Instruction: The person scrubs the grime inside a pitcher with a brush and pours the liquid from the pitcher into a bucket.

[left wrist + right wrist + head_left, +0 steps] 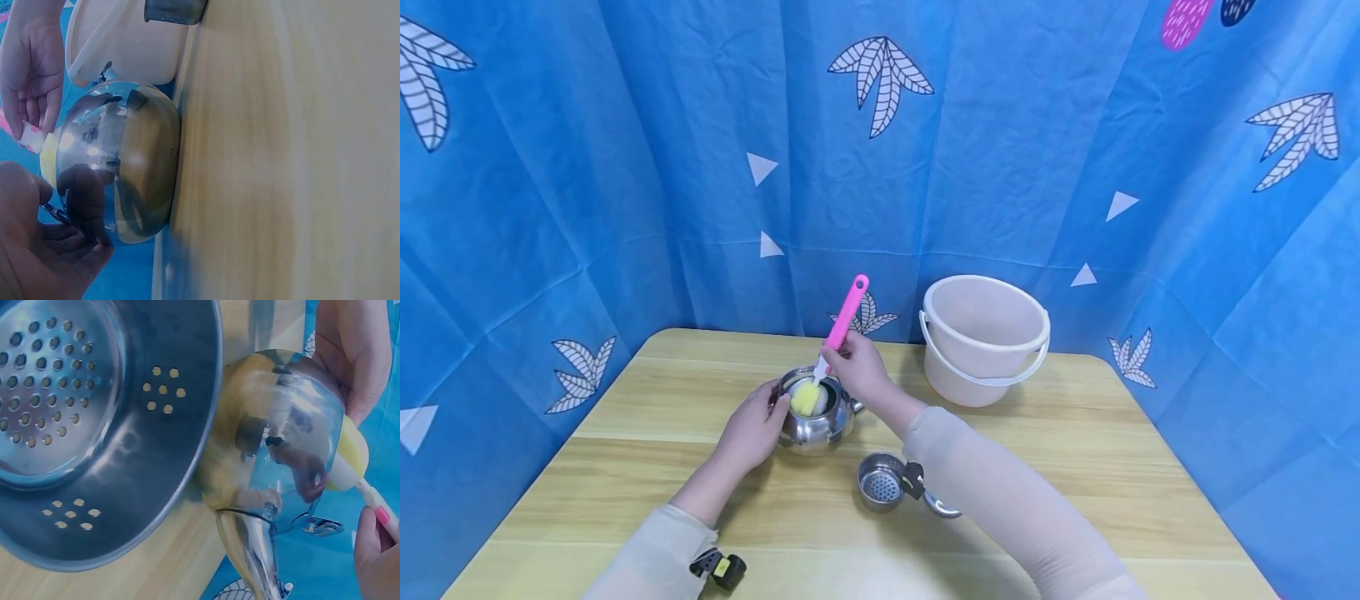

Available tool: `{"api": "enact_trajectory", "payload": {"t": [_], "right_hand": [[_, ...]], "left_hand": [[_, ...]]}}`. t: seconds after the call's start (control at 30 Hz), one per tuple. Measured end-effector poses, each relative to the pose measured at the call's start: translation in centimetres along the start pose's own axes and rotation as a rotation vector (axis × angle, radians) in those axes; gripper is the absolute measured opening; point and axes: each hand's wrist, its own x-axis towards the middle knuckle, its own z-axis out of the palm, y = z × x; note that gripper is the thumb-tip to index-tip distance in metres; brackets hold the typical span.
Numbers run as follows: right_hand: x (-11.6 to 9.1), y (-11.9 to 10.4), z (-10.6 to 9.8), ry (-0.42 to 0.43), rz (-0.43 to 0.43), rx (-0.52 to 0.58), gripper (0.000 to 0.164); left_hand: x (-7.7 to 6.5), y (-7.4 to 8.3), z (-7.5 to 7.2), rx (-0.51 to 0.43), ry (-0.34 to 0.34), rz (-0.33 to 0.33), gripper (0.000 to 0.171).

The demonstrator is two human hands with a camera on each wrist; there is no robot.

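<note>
From the head view, we are seeing a round, shiny silver metal teapot [816, 431] sitting on a light yellow wooden table [790, 533]. The left hand [756, 427] is holding its side, with the thumb near the rim and the fingers bending round the pot. The right hand [862, 367] is pinching a long brush with a pink handle and a yellow-and-white sponge head [847, 318], its fingers closed near the white neck. Here we are looking down at the sponge in the pot's round mouth; from the left wrist we are finding that part of it is poking up over the rim. The right wrist view is showing us the curved silver spout [250, 550] fully at its base, and little holes in the side of a silver metal strainer cup [880, 483]. Only the head view is letting us see all round the rim of a white plastic bucket [955, 367], which is standing near a blue leaf-print curtain [865, 192].
</note>
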Motion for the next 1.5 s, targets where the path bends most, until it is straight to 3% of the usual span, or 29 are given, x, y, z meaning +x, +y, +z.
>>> {"api": "enact_trajectory", "payload": {"t": [0.3, 0.9, 1.5], "right_hand": [[-0.9, -0.2, -0.2, 0.021, -0.011, -0.002, 0.018], [-2.3, 0.8, -0.1, 0.069, -0.253, -0.107, 0.012], [-3.2, 1.2, 0.3, 0.062, -0.339, -0.056, 0.008]], "left_hand": [[0.1, -0.2, 0.1, 0.0, 0.005, 0.002, 0.054], [0.0, -0.3, 0.1, -0.004, 0.012, 0.008, 0.054], [-0.1, -0.3, 0.0, 0.004, 0.014, 0.018, 0.055]]}}
